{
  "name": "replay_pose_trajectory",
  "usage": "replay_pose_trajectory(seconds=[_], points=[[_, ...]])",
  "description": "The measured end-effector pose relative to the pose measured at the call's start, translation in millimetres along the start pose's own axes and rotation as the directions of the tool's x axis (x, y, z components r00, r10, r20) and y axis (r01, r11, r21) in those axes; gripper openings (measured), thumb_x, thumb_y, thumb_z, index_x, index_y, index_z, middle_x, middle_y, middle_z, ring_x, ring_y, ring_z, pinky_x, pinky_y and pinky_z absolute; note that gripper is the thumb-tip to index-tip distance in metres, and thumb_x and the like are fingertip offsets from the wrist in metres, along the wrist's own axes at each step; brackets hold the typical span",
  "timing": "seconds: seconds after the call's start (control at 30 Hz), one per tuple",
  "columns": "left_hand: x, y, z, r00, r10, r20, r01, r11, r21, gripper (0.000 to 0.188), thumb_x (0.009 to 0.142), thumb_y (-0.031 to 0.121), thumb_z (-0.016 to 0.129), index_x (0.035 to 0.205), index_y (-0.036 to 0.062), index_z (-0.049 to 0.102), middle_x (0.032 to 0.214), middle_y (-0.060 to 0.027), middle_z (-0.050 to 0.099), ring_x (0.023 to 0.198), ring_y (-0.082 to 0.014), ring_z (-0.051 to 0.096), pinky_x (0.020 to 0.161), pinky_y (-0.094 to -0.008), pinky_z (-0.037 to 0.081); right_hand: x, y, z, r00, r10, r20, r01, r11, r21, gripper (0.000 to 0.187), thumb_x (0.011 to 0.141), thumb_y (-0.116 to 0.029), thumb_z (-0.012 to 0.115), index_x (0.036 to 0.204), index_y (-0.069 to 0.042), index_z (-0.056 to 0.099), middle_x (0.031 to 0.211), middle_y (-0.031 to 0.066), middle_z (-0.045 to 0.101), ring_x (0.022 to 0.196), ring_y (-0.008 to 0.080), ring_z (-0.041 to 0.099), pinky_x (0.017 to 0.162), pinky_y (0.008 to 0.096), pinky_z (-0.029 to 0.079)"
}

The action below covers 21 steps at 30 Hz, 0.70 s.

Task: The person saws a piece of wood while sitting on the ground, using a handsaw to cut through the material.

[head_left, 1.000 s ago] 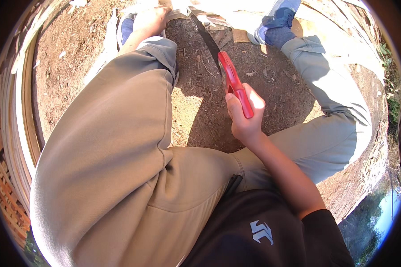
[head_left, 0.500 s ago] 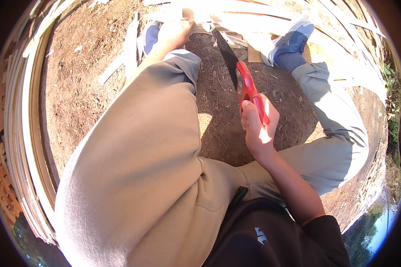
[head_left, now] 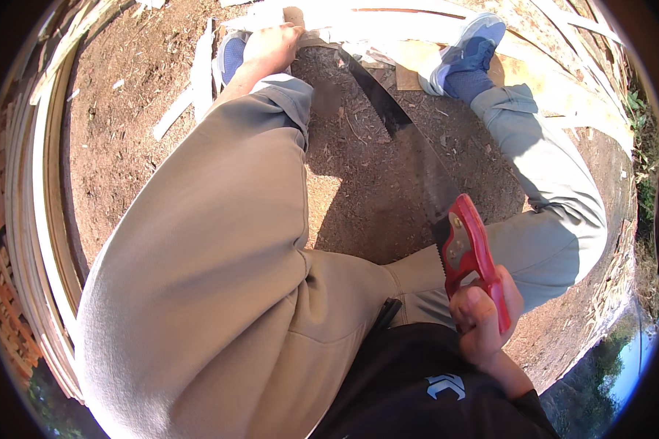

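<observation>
Nearest, over the lower edge of the black cloth T-shirt (head_left: pixel 410 395), the right hand (head_left: pixel 487 311) has its fingers closed around the curved, glossy red handle (head_left: pixel 477 238) of a long hand saw (head_left: pixel 427 170) with a dark steel blade. The saw slants from beside the right thigh away over the brown, chip-strewn earth (head_left: pixel 366 190) between the legs, its toothed edge facing left and part of its blade reflecting the ground. Both legs, in khaki cloth trousers (head_left: pixel 198 256), are spread to either side of it. Farther out, the left hand (head_left: pixel 271 50) lies beside the blue-and-grey left shoe (head_left: pixel 233 58), its fingertips at the sunlit, pale wooden boards (head_left: pixel 410 29); glare hides whether those fingers grip or just press. The blade's far end reaches the near edge of these boards, though contact cannot be made out. The matching right shoe (head_left: pixel 470 58) stands near the boards too. Compared with half a second ago, the right hand and saw handle have drawn back toward the body, from over the earth to beside the thigh, baring more blade, while the left hand has kept its place by the shoe.
</observation>
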State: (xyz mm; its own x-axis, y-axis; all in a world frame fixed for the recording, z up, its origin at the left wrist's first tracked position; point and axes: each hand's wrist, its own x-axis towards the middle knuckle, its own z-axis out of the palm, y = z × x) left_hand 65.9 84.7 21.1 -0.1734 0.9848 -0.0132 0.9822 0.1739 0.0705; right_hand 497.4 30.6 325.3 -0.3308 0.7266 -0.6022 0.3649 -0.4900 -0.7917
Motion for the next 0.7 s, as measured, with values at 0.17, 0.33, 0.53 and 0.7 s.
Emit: replay_pose_trajectory(seconds=[0.17, 0.33, 0.53, 0.7], points=[[13, 5, 0, 1.000, 0.004, -0.012, -0.004, 0.999, -0.049, 0.027, 0.090, 0.017, 0.064, 0.116, 0.0093, 0.067, 0.103, -0.0112, 0.071, 0.097, -0.0314, 0.071, 0.085, -0.0438, 0.058, 31, -6, -27, 0.906, -0.410, -0.102, 0.376, 0.893, -0.249, 0.018, 0.090, -0.013, 0.064, 0.083, -0.001, 0.052, 0.059, -0.0001, 0.045, 0.055, 0.0061, 0.038, 0.050, 0.0225, 0.030], [9, 11, -21, 0.987, -0.052, 0.152, 0.060, 0.997, -0.044, 0.032, 0.092, 0.023, 0.063, 0.121, 0.0096, 0.064, 0.111, -0.0109, 0.069, 0.104, -0.0298, 0.069, 0.092, -0.0428, 0.056, 91, -32, -9, 0.766, -0.642, 0.028, 0.569, 0.657, -0.495, 0.019, 0.092, -0.010, 0.067, 0.082, -0.003, 0.053, 0.061, -0.0012, 0.045, 0.056, 0.0047, 0.039, 0.051, 0.0232, 0.031], [13, 19, -22, 0.983, -0.052, 0.176, 0.056, 0.998, -0.021, 0.027, 0.091, 0.023, 0.066, 0.112, 0.0079, 0.059, 0.111, -0.0133, 0.068, 0.103, -0.0311, 0.069, 0.090, -0.0436, 0.055, 129, -17, 15, 0.846, -0.532, 0.038, 0.505, 0.775, -0.380, 0.019, 0.093, -0.010, 0.070, 0.082, -0.002, 0.056, 0.064, -0.0025, 0.044, 0.061, 0.0027, 0.038, 0.052, 0.0251, 0.032], [24, 29, -27, 0.953, -0.102, 0.286, 0.092, 0.995, 0.050, 0.029, 0.090, 0.019, 0.063, 0.114, 0.0046, 0.056, 0.110, -0.0171, 0.068, 0.104, -0.0331, 0.069, 0.089, -0.0446, 0.055, 124, -2, 21, 0.856, -0.508, 0.097, 0.491, 0.741, -0.459, 0.024, 0.089, -0.013, 0.073, 0.081, -0.003, 0.052, 0.061, 0.0158, 0.052, 0.050, 0.0249, 0.051, 0.052, 0.0349, 0.043]])
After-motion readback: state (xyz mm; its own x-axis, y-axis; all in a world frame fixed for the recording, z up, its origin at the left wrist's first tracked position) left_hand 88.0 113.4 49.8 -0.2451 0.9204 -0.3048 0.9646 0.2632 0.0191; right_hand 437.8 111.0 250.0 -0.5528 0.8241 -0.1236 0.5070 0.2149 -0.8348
